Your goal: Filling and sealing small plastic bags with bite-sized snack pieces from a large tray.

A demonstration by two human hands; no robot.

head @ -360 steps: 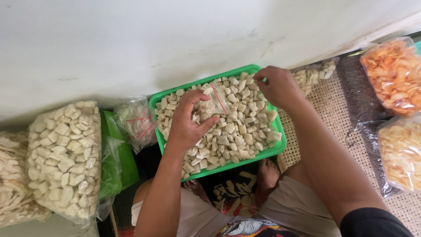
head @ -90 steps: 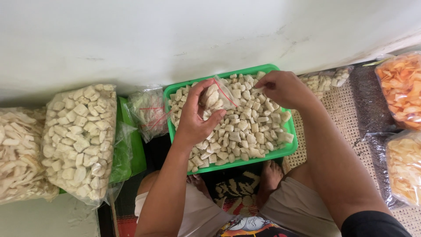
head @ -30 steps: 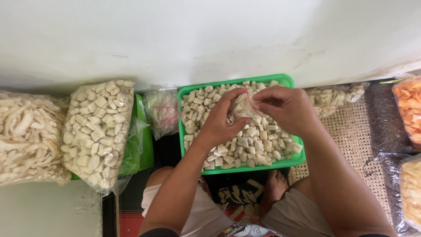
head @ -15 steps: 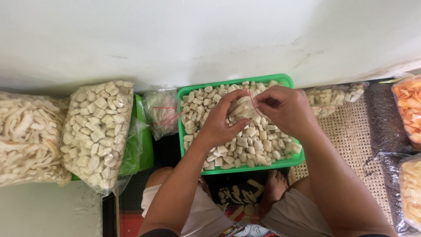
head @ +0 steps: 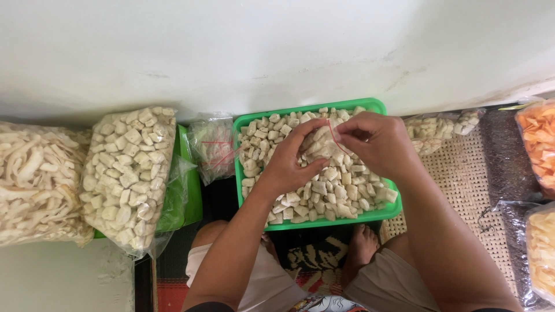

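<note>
- Clear plastic, bulging with pale strips, makes one big bag at the 9 o'clock edge; beside it stands one big bag of pale cubes.
- One bundle of small empty bags with red strips lies between that and one green tray of loose pale cubes.
- Over the tray, the left hand cups one small clear bag of cubes from below, fingers curled round it.
- At 3 o'clock of it, the right hand pinches the bag's red-striped mouth; three seconds back this hand was apart, among the loose cubes, so filling looks finished and closing has begun.
- Further right lie one small filled bag and two bags of orange and yellow chips.
</note>
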